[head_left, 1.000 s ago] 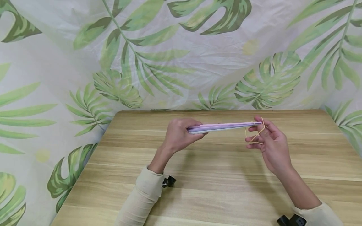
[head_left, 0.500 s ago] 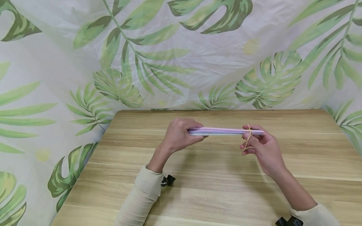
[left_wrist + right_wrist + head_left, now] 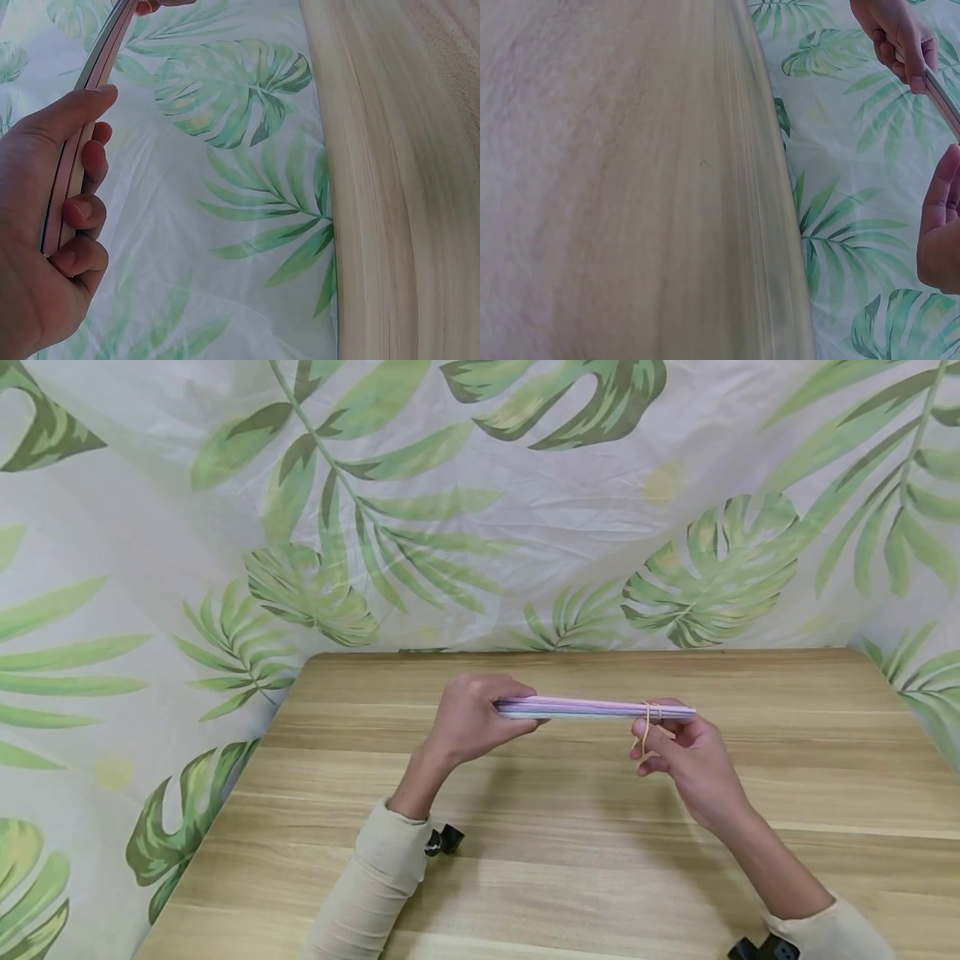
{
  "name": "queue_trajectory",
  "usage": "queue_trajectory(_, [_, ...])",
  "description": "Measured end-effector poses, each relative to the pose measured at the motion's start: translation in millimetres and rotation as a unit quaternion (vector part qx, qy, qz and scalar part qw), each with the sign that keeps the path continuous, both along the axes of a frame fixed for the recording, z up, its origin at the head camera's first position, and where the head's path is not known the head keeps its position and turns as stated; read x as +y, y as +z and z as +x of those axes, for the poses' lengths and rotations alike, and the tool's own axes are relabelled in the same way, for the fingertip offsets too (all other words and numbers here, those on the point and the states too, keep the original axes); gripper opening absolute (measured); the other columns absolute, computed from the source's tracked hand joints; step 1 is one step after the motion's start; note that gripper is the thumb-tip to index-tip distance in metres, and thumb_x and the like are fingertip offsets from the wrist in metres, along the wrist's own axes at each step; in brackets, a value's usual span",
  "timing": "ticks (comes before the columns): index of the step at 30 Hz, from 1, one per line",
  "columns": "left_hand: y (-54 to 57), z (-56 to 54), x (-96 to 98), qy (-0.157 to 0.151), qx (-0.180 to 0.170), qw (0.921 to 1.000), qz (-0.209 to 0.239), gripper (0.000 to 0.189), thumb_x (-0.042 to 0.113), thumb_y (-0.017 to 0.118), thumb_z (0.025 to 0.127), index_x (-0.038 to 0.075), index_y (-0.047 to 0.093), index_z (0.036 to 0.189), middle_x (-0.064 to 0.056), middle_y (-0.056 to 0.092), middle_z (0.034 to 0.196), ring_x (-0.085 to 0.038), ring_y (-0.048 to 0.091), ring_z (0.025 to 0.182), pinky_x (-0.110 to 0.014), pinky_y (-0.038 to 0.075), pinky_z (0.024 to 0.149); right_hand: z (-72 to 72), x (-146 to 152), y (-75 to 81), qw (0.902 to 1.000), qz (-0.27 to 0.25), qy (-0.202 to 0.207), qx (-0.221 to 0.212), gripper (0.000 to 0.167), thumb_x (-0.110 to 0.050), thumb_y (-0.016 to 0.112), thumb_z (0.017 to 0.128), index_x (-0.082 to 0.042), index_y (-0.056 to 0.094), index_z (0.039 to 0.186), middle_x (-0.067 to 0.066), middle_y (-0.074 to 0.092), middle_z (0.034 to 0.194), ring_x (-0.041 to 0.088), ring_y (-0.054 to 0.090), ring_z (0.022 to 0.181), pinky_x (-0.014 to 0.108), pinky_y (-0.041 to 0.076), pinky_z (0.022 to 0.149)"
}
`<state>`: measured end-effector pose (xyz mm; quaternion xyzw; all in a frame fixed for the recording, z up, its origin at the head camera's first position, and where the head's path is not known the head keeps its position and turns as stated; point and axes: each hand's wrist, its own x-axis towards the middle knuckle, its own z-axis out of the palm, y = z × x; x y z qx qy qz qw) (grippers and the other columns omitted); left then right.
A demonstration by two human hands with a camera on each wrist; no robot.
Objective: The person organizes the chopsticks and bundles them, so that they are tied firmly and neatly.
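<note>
A bundle of long, slim pastel sticks [image 3: 573, 707], pink, lilac and pale blue, is held level above the table. My left hand [image 3: 472, 718] grips its left end, with thumb on one side and fingers curled on the other, as the left wrist view shows. At the other end, my right hand [image 3: 697, 768] has its fingers around a yellow rubber band [image 3: 647, 731]. The band crosses the sticks near their right tip and hangs down to the fingertips. In the right wrist view the right hand [image 3: 943, 217] is partly cut off and the band is out of sight.
A wooden table [image 3: 570, 860] lies beneath both hands. Behind it hangs a white cloth [image 3: 570, 543] printed with green leaves. Small black devices [image 3: 446, 840] are worn at both wrists, by the cream sleeves.
My right hand has moved left along the sticks, bringing the rubber band from their tip to a little way inward. The sticks have levelled out; the left hand has stayed nearly in place.
</note>
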<state>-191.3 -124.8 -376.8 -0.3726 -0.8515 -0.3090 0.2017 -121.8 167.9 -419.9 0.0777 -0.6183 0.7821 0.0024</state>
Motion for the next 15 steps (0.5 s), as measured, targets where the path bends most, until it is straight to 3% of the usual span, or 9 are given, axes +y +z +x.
queue_trajectory(15, [0.8,-1.2,-0.5,0.013,-0.009,0.9999,-0.001,0.019,0.023,0.094,0.080,0.012,0.086,0.094,0.000,0.082,0.084,-0.010,0.071,0.067,-0.030,0.055,0.064,-0.6,-2.3,-4.5,0.9992,0.013,-0.031,0.020,0.013,-0.002,0.071,0.102,-0.010,0.064,0.109,-0.005,0.069,0.093,0.008,0.071,0.074,0.023,0.058,0.062])
